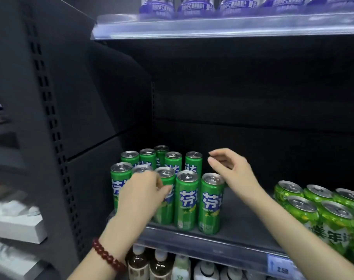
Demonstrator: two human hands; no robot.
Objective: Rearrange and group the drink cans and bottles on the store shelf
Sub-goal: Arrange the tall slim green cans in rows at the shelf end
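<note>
Several slim green cans with blue-white lettering stand grouped at the left end of the dark middle shelf. My left hand is wrapped around one front-row can, second from the left; only its silver top shows. My right hand hovers with fingers spread just right of the group, above the rightmost front can, holding nothing. A cluster of wider, lighter green cans stands at the shelf's right end.
A bare stretch of shelf lies between the two can groups. Purple-labelled bottles line the shelf above. Brown and white bottles stand on the shelf below. A blue price tag sits on the rail. A dark perforated upright borders the left.
</note>
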